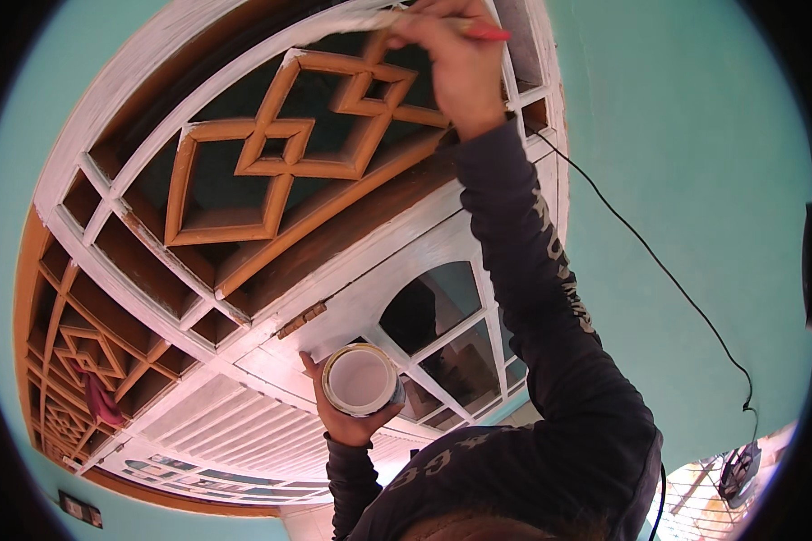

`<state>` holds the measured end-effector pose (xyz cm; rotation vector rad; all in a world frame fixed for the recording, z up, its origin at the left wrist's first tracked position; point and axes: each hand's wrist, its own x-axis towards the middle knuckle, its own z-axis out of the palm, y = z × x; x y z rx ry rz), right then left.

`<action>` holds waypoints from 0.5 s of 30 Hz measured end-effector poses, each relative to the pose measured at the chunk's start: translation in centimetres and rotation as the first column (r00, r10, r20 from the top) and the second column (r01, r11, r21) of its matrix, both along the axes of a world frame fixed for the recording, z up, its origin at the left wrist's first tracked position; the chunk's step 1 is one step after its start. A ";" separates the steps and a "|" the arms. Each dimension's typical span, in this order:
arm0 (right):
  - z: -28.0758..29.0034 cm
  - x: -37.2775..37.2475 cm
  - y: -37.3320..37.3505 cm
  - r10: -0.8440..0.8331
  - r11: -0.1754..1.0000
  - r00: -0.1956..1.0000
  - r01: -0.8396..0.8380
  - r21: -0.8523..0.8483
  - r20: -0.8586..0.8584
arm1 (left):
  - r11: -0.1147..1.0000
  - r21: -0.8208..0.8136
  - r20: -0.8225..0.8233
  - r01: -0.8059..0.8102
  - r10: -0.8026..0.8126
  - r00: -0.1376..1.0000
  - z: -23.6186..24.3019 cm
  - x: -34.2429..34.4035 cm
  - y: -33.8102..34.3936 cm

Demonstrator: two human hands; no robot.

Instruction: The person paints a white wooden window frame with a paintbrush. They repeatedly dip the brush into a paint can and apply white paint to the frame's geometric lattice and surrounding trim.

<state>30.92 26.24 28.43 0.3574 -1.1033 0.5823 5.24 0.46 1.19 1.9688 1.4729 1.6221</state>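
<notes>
At the top centre of the frame, a brush (465,25) with a red handle is gripped by the right hand (456,68) and pressed to the white arch of a door frame (108,90). Lower centre, a can (361,379) of white paint is clasped in the left hand (347,410) (fingers wrapped round its side). Brown lattice (280,149) is left unpainted beside the arch. Judging by this, short, lightly loaded strokes are best kept along the moulding, with the can held level.

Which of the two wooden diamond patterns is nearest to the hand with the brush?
The large upper diamond pattern, just below the right hand. The smaller one sits far lower left, near a red cloth.
</notes>
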 end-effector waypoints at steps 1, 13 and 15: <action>-0.1 1.2 1.7 0.023 1.000 0.998 -0.022 0.014 -0.064 | 1.000 -0.012 0.069 0.006 -0.005 0.998 0.0 0.2 -0.1; -1.3 1.4 1.8 0.003 1.000 0.981 -0.003 0.001 -0.196 | 0.997 -0.044 0.221 0.062 -0.051 0.974 0.1 0.8 -0.1; -2.1 1.5 0.9 0.045 0.999 0.984 -0.046 0.002 -0.171 | 0.995 -0.037 0.277 0.090 -0.077 0.958 0.1 1.0 0.1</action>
